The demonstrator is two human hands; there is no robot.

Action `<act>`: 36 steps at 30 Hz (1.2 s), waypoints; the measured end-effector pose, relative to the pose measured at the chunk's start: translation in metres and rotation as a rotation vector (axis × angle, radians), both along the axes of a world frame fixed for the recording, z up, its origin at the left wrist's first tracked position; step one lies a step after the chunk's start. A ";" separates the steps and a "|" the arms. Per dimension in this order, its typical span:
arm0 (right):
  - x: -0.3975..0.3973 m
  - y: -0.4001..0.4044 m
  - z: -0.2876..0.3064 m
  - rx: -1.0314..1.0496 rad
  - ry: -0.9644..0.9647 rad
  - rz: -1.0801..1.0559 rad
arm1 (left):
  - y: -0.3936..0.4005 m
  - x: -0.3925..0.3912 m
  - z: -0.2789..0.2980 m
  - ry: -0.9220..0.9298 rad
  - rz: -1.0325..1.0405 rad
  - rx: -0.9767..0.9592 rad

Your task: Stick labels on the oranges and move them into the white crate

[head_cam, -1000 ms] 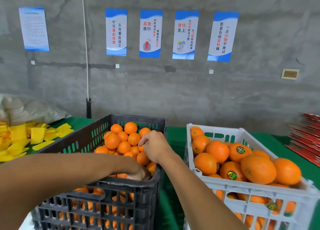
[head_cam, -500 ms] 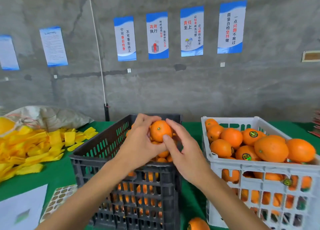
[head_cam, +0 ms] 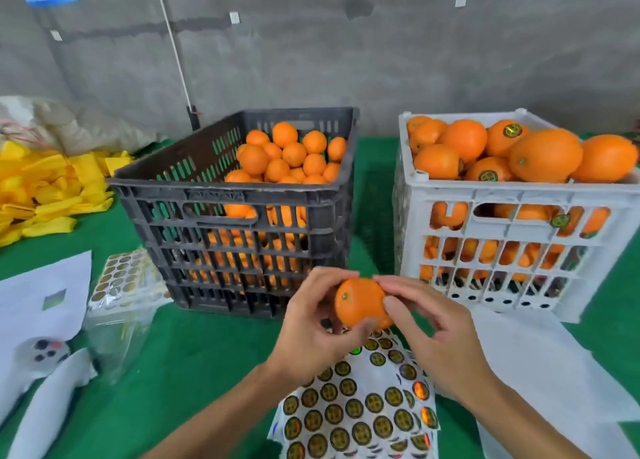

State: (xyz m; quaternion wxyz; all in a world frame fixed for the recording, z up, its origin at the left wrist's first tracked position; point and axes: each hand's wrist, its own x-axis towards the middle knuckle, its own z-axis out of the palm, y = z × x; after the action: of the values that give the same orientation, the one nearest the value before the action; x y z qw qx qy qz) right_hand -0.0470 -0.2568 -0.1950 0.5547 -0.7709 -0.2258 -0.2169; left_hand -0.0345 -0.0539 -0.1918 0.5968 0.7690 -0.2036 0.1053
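Note:
An orange (head_cam: pixel 358 302) is held low over the green table, just above a sheet of round dark-and-gold labels (head_cam: pixel 360 410). My left hand (head_cam: pixel 313 327) grips it from the left and below, thumb under it. My right hand (head_cam: pixel 429 334) holds its right side with the fingertips. No label shows on the side facing me. Behind stands a black crate (head_cam: pixel 221 195) with unlabelled oranges (head_cam: pixel 291 153). To the right, a white crate (head_cam: pixel 485 195) is heaped with oranges (head_cam: pixel 543 155), some bearing labels.
A second label sheet in a clear bag (head_cam: pixel 121 278) lies left of the black crate. White papers (head_cam: pixel 38 299) lie at left and another white sheet (head_cam: pixel 540 361) at right. Yellow pieces (head_cam: pixel 38 188) are piled at far left. A concrete wall stands behind.
Both hands brought the orange from above the black crate down toward me, over the label sheet. The view tilted downward.

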 end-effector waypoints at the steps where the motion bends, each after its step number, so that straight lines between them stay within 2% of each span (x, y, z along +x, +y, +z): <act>1: -0.003 -0.008 -0.017 -0.056 0.029 -0.011 | 0.004 -0.003 -0.015 0.065 -0.012 0.002; 4: -0.005 -0.029 -0.049 -0.206 0.173 0.047 | 0.018 -0.006 -0.046 0.246 0.018 -0.076; 7: -0.001 -0.032 -0.058 -0.413 0.316 0.153 | 0.022 0.003 -0.052 0.400 -0.020 -0.104; 11: 0.007 -0.026 -0.063 -0.656 0.285 0.203 | 0.025 0.010 -0.056 0.483 -0.066 -0.156; 14: 0.008 -0.027 -0.067 -0.682 0.261 0.214 | 0.028 0.013 -0.060 0.495 -0.091 -0.199; 17: 0.007 -0.026 -0.069 -0.633 0.213 0.215 | 0.028 0.014 -0.065 0.509 -0.111 -0.234; 26: 0.005 -0.017 -0.066 -0.415 0.246 0.150 | 0.025 0.013 -0.063 0.485 -0.154 -0.225; 31: 0.007 -0.017 -0.064 -0.232 0.401 0.129 | 0.025 0.012 -0.062 0.466 -0.150 -0.185; 34: 0.001 -0.009 -0.062 -0.115 0.392 0.037 | 0.022 0.009 -0.060 0.447 -0.161 -0.134; 36: -0.003 -0.004 -0.058 -0.008 0.297 -0.093 | 0.019 0.009 -0.059 0.431 -0.147 -0.044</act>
State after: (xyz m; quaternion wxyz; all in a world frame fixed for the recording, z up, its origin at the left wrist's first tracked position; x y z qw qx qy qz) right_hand -0.0501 -0.2611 -0.2534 0.5684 -0.8062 -0.1063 -0.1252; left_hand -0.0253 -0.0349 -0.2505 0.6491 0.7436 -0.1244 -0.1009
